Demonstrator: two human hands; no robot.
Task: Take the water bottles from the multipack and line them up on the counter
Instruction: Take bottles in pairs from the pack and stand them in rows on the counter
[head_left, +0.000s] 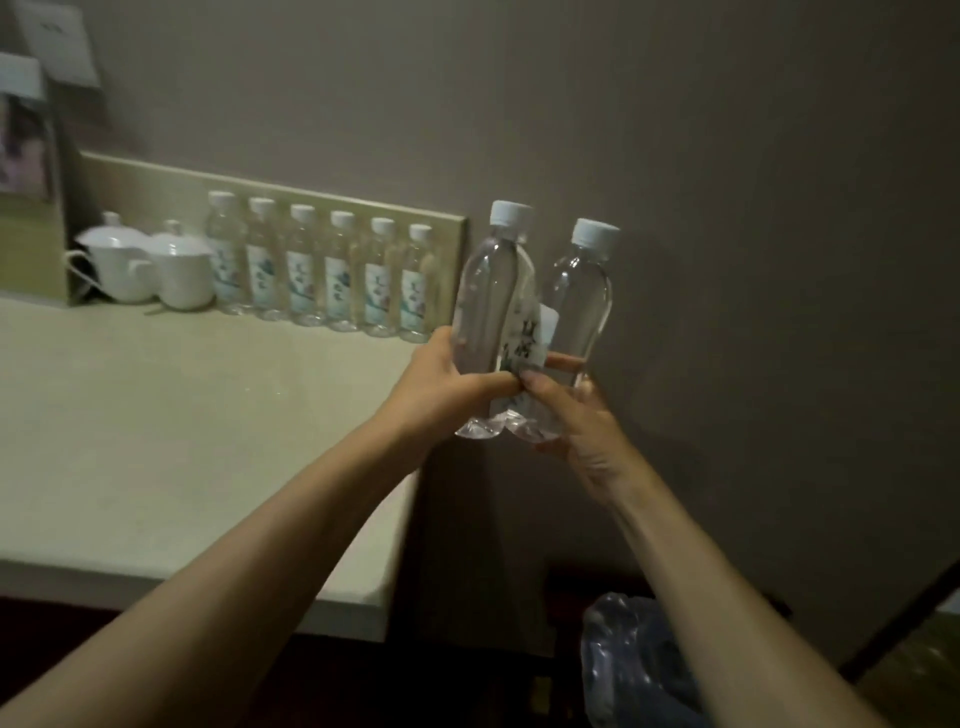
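Head view: beige counter (156, 415), grey wall (675, 156), six-bottle row (322, 270).

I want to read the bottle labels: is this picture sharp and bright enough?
Head view: the room is dim and colours are muted; the labels on the row of bottles are soft and unreadable; the held bottles and both hands, left hand and right hand, are slightly motion-blurred.

Wall (675, 130): plain grey-brown, dimly lit. Counter (156, 441): pale stone-look top with a low beige backsplash (156, 182) along its rear edge. Wall plate (60, 41): white, stood upper left. Floor (467, 686): dark, in shadow below the counter's front edge.
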